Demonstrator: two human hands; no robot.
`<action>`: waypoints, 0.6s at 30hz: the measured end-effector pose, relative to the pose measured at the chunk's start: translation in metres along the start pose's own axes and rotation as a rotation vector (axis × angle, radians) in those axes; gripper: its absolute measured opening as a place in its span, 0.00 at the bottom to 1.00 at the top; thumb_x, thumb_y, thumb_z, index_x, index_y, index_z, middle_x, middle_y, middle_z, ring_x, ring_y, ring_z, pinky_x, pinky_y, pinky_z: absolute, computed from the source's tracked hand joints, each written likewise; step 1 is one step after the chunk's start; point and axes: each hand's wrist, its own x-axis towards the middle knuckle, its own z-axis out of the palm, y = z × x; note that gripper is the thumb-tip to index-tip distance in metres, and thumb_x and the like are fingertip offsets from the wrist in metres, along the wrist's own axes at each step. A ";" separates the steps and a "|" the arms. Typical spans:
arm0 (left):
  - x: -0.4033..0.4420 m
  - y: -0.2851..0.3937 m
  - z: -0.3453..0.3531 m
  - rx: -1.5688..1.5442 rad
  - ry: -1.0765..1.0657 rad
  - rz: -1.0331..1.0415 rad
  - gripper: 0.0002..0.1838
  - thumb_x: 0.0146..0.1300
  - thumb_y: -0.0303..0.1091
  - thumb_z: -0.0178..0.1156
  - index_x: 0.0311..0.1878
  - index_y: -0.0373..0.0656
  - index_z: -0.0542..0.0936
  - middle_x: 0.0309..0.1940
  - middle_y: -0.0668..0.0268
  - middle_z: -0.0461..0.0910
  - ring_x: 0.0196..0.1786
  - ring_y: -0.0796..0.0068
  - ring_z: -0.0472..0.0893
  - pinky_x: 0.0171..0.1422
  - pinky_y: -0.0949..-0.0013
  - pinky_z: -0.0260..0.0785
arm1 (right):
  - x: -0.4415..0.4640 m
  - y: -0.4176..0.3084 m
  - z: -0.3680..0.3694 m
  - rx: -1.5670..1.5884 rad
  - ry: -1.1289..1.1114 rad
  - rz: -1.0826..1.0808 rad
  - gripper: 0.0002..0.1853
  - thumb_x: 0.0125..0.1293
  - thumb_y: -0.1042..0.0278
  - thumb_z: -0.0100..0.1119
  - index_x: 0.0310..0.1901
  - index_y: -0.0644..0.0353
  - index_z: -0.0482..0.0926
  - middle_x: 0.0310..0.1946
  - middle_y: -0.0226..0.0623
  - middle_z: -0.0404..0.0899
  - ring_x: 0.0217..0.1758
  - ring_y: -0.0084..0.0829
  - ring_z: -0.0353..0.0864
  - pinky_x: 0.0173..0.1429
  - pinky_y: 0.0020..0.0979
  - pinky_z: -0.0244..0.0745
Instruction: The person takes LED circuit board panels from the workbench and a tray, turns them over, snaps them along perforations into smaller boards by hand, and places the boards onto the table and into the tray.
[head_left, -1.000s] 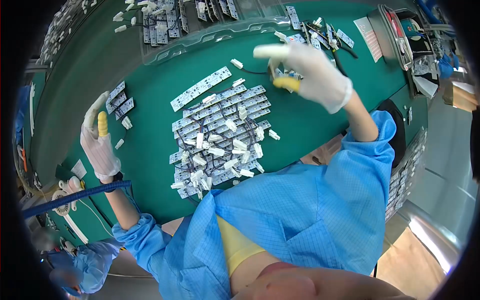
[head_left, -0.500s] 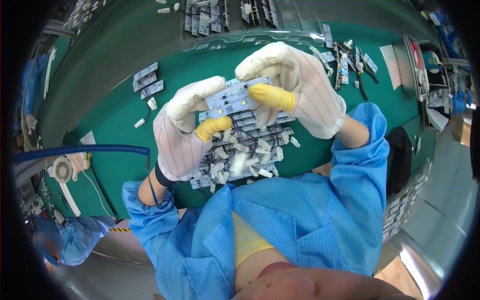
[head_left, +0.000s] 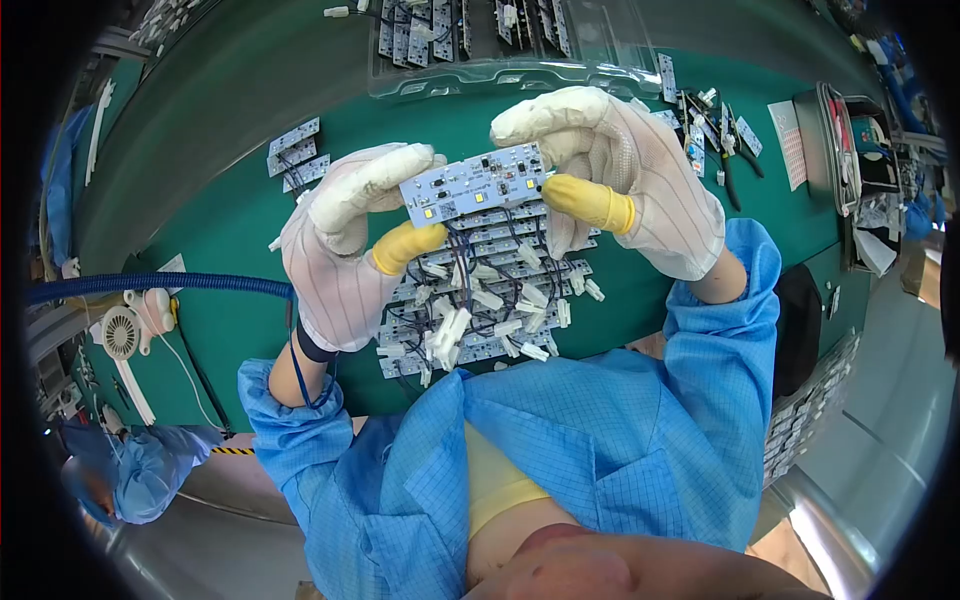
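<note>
A white circuit board (head_left: 475, 186) with small yellow squares is held up level between both hands. My left hand (head_left: 350, 235), in a striped white glove with a yellow thumb cover, grips its left end. At the right end, my right hand (head_left: 625, 180), gloved the same way, pinches the board between thumb and fingers. Dark wires with white connectors (head_left: 447, 335) hang from it. Below and behind lie rows of similar boards (head_left: 490, 238) with wires and white connectors on the green mat (head_left: 235, 270).
Small boards (head_left: 293, 155) lie at the left. A clear tray (head_left: 520, 78) with boards stands at the back. Loose boards and black-handled pliers (head_left: 735, 170) are at the right, near a metal bin (head_left: 820, 150). A white fan (head_left: 122, 332) and a co-worker (head_left: 155, 475) are at lower left.
Both hands have come together over the rows of boards, from opposite sides. The board is now held higher and flatter to view, its wires hanging, and the right hand has shifted to its end.
</note>
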 end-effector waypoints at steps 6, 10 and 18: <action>0.000 0.000 0.002 -0.013 0.018 0.034 0.24 0.48 0.35 0.71 0.48 0.35 0.79 0.43 0.58 0.80 0.45 0.68 0.80 0.48 0.71 0.75 | 0.000 0.006 0.000 -0.032 0.026 -0.127 0.26 0.61 0.62 0.64 0.56 0.67 0.69 0.43 0.42 0.79 0.26 0.20 0.80 0.27 0.17 0.75; 0.001 0.000 0.000 0.065 0.024 0.074 0.24 0.49 0.40 0.70 0.48 0.36 0.80 0.41 0.59 0.81 0.45 0.68 0.80 0.47 0.71 0.75 | 0.000 0.003 0.000 -0.094 0.016 -0.093 0.25 0.61 0.63 0.63 0.55 0.67 0.70 0.40 0.41 0.79 0.25 0.19 0.79 0.27 0.17 0.74; 0.000 0.000 0.001 0.031 0.034 0.053 0.24 0.46 0.37 0.71 0.46 0.36 0.80 0.39 0.59 0.81 0.45 0.67 0.80 0.46 0.70 0.75 | -0.002 0.006 -0.002 -0.135 -0.027 -0.115 0.23 0.61 0.67 0.61 0.55 0.68 0.70 0.38 0.41 0.80 0.25 0.20 0.79 0.26 0.16 0.73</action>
